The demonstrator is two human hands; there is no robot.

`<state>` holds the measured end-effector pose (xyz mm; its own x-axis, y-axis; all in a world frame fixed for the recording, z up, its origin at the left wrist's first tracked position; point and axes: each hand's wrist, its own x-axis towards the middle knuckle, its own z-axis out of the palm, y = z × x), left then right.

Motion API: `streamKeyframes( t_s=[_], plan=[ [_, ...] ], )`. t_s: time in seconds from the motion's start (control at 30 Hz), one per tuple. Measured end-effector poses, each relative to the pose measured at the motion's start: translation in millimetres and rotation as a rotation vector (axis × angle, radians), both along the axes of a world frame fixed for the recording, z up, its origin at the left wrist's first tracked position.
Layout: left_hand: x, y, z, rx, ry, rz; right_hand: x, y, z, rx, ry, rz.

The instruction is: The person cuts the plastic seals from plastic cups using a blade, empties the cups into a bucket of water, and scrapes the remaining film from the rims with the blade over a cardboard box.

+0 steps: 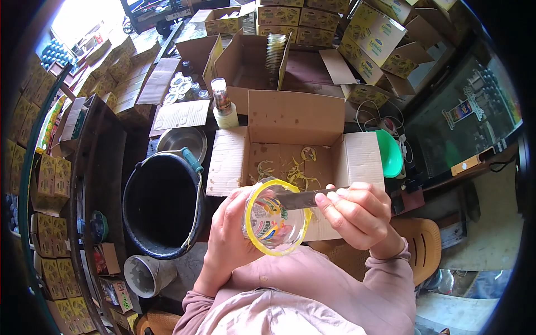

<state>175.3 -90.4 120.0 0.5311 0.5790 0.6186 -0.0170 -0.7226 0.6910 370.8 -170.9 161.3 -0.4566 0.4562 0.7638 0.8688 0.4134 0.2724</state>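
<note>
The left hand (226, 229) curls its fingers round the cup (273, 229) by the box's (226, 162) near side, while the right hand (357, 215), just right, pinches a blade (301, 199) lying left-to-right across the yellow rim (250, 237).

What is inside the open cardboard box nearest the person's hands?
Inside the box, yellowish strips and a small round piece lie on the bottom. The clear jar, blade and left hand hide some of its near part, so anything there cannot be seen.
</note>
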Motion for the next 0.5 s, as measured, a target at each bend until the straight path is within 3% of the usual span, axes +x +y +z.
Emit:
streamKeyframes(
  t_s=[0.5],
  plan=[
    [0.4, -1.9, 2.3, 0.045, 0.019, 0.013, 0.8, -4.4, -0.7, 0.028, -0.033, -0.049]
  ],
)
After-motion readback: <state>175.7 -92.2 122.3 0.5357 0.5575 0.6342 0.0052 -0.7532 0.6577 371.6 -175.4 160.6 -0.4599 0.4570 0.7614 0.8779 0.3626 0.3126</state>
